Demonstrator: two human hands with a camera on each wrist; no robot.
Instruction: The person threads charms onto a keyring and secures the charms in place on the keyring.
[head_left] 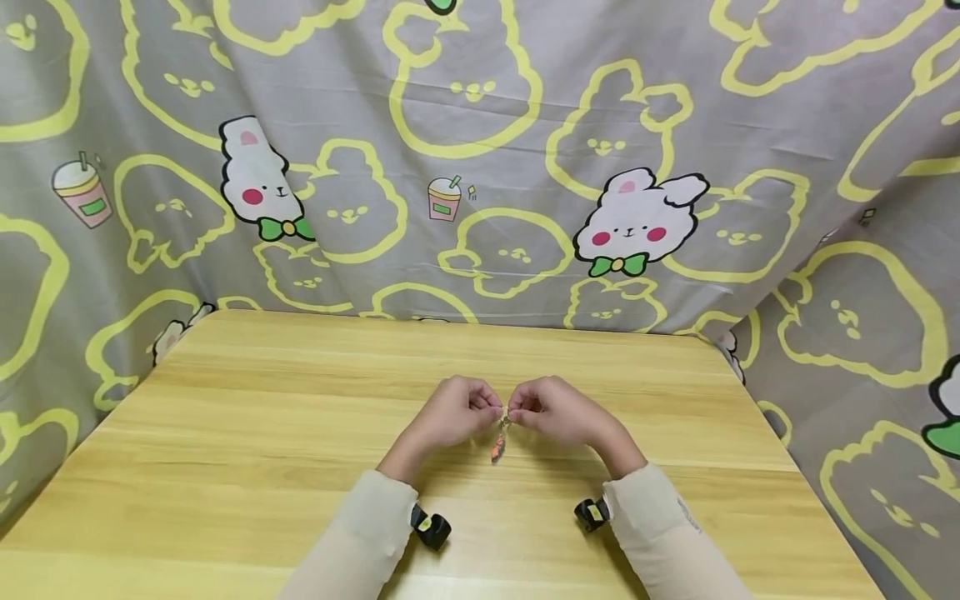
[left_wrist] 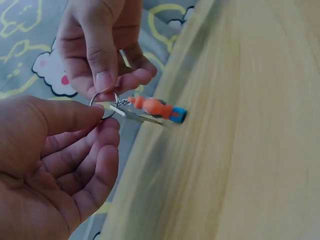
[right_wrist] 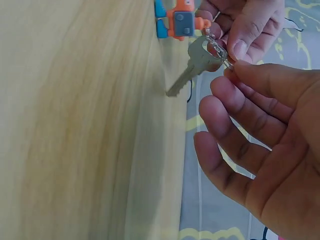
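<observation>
Above the middle of the table, my left hand (head_left: 459, 410) and right hand (head_left: 555, 410) meet at a thin metal key ring (left_wrist: 91, 100). Each hand pinches the ring between thumb and fingers, from opposite sides. From it hangs a silver key (right_wrist: 198, 59), pointing away from my fingers. Beside the key, on a short chain, dangles an orange robot-shaped keychain charm (right_wrist: 181, 21) with a grey chest and blue feet. Fingertips hide part of the ring, so I cannot tell whether its coils are spread. In the head view the charm and key look very small.
A wood-grain table (head_left: 225, 433) lies below both hands. Behind it and at its sides hangs a grey curtain (head_left: 510, 100) with yellow cartoon outlines. Black wrist devices, one on the left cuff (head_left: 431, 527) and one on the right cuff (head_left: 592, 514), stick out inward.
</observation>
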